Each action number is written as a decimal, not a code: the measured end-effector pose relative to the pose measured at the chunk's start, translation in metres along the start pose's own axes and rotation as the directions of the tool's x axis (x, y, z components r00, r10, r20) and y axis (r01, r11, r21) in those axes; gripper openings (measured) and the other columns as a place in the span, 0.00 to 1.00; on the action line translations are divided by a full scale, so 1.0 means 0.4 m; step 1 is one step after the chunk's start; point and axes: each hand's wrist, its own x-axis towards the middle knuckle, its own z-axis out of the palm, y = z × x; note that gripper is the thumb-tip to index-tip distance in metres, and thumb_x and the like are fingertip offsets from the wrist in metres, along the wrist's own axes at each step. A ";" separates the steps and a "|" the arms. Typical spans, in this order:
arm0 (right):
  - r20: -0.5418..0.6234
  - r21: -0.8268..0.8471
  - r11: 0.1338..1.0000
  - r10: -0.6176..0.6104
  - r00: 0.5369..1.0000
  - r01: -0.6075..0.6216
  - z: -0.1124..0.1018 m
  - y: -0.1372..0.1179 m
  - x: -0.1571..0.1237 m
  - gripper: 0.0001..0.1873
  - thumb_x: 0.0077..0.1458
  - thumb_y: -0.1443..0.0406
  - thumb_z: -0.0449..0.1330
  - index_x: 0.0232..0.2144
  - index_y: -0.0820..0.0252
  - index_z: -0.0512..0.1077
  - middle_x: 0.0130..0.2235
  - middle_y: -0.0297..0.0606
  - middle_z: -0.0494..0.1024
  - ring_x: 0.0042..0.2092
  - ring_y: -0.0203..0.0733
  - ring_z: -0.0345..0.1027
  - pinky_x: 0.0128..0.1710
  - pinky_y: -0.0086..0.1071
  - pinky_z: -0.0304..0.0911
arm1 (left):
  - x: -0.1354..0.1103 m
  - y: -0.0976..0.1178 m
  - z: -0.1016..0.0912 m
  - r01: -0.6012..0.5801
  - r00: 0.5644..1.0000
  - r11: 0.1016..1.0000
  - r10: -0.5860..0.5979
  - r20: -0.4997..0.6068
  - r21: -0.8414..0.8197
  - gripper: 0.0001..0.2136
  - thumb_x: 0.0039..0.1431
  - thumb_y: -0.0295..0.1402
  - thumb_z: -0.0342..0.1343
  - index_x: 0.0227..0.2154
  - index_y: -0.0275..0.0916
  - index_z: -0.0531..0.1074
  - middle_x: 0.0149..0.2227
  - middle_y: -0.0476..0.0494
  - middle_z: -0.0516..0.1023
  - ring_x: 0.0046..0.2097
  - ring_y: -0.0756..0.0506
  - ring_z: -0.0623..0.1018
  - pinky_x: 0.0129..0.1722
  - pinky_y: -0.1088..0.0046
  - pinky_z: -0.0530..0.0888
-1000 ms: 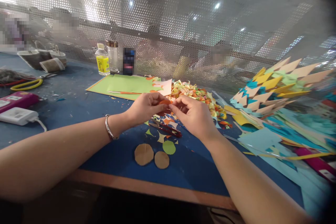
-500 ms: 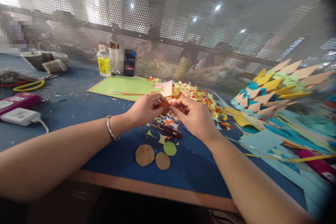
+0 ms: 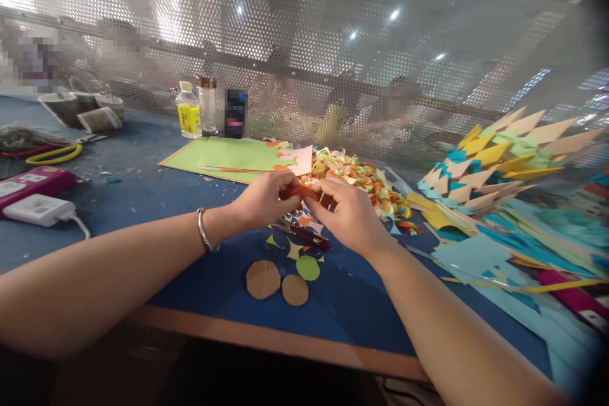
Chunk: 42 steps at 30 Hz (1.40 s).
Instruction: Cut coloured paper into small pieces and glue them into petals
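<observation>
My left hand (image 3: 264,201) and my right hand (image 3: 349,213) meet above the blue table (image 3: 143,203), and both pinch a small folded piece of orange paper (image 3: 301,191) between thumb and fingers. A silver bracelet (image 3: 204,230) sits on my left wrist. Just below the hands lie red-handled scissors (image 3: 304,236) among small paper offcuts. Nearer to me lie two brown paper discs (image 3: 261,279) and a green disc (image 3: 307,268).
A heap of coloured paper scraps (image 3: 361,177) lies behind the hands, beside green sheets (image 3: 223,155). Stacked pointed paper strips (image 3: 499,158) and light blue sheets (image 3: 476,254) fill the right. Bottles (image 3: 189,113), a power strip (image 3: 38,209) and yellow-handled scissors (image 3: 52,153) stand left. A perforated screen backs the table.
Both hands have drawn closer together and lowered slightly, with the fingers curling tighter over the orange paper. The arms and the things on the table stay as they were.
</observation>
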 end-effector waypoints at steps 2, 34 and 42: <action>-0.003 -0.002 1.000 -0.017 1.000 0.017 0.003 -0.003 -0.002 0.07 0.56 0.66 0.58 0.26 0.60 0.68 0.27 0.32 0.64 0.26 0.32 0.59 0.26 0.30 0.55 | 0.000 0.005 -0.002 0.000 1.000 0.999 0.000 0.003 0.049 0.01 0.49 0.28 0.54 0.25 0.37 0.68 0.22 0.51 0.70 0.24 0.53 0.66 0.24 0.76 0.61; 0.085 -0.120 0.992 0.037 0.996 -0.027 0.007 0.006 0.009 0.11 0.47 0.68 0.57 0.19 0.57 0.58 0.23 0.30 0.61 0.26 0.34 0.56 0.27 0.31 0.50 | 0.016 -0.021 -0.002 -0.040 0.989 0.991 0.058 0.138 -0.128 0.08 0.52 0.30 0.59 0.35 0.37 0.70 0.23 0.52 0.69 0.24 0.53 0.65 0.25 0.74 0.62; 0.037 -0.131 0.989 0.073 0.997 -0.067 -0.013 0.020 0.006 0.08 0.48 0.68 0.58 0.20 0.58 0.64 0.23 0.31 0.66 0.25 0.34 0.59 0.27 0.31 0.54 | 0.015 -0.003 -0.036 0.203 0.963 0.922 -0.127 0.237 -0.330 0.06 0.44 0.26 0.64 0.28 0.36 0.74 0.18 0.54 0.69 0.21 0.54 0.65 0.23 0.74 0.58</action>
